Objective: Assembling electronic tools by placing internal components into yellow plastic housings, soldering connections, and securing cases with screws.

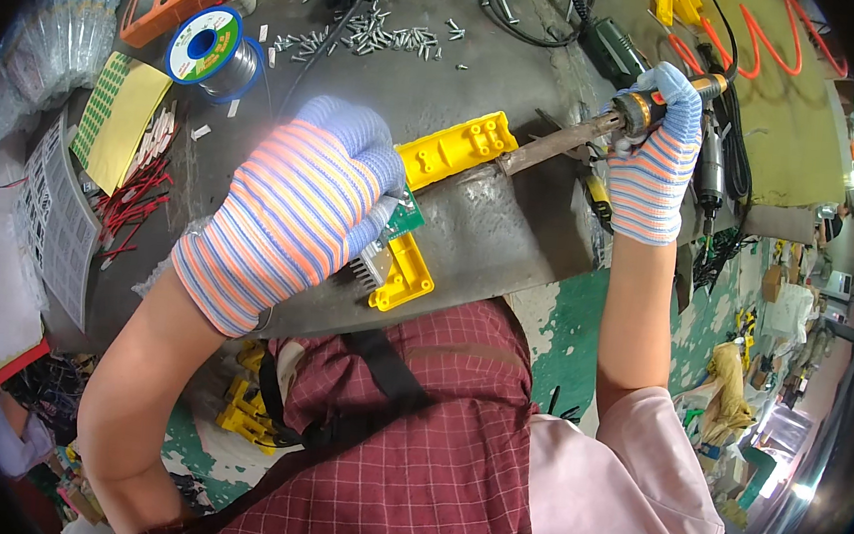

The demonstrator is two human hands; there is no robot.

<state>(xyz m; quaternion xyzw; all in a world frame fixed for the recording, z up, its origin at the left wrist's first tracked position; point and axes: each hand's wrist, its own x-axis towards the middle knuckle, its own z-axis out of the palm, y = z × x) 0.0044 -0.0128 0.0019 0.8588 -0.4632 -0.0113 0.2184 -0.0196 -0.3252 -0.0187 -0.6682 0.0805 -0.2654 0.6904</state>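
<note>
Holding soldering iron in right hand, toward upper yellow casing slanting lengthwise up-right, nearer left hand; cannot tell left grip.

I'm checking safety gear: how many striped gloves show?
2: one on the left hand, near the green board; one on the right hand, around the soldering iron.

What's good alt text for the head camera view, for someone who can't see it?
A person's gloved left hand is at a green circuit board beside molded yellow plastic; the gloved right hand grips a corded tool, apparently a soldering iron. On the dark bench around them are a wire spool, loose screws and red wires.
</note>
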